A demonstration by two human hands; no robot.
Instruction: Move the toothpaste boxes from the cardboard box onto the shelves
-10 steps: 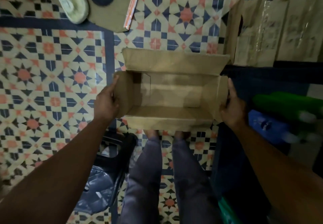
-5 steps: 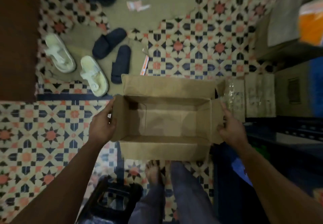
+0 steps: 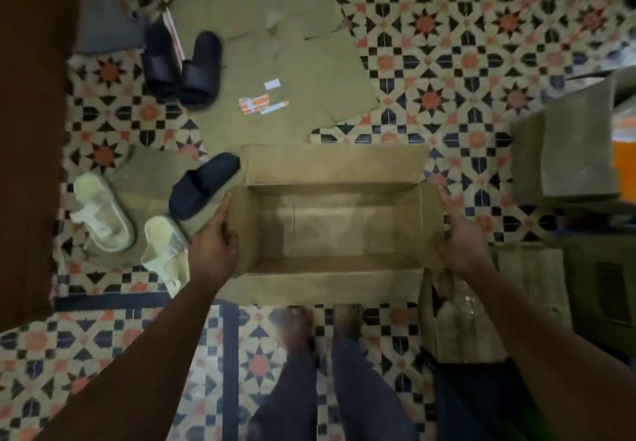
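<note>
L hand (image 3: 213, 244) grips the left end wall of the box (image 3: 330, 165), fingers curled round its edge; R hand (image 3: 461, 244) grips the right end, forefinger straight along the rim. Box is held level over tiled floor (image 3: 447, 44), flaps open, inside bare: no toothpaste boxes in it or in view. Vs 1 s ago the view has swung off the dark shelf side toward slippers (image 3: 203, 182); unloading looks done, I'd judge. Orange-white pack (image 3: 263, 105) lies further off, print unreadable; no writing legible on box
</note>
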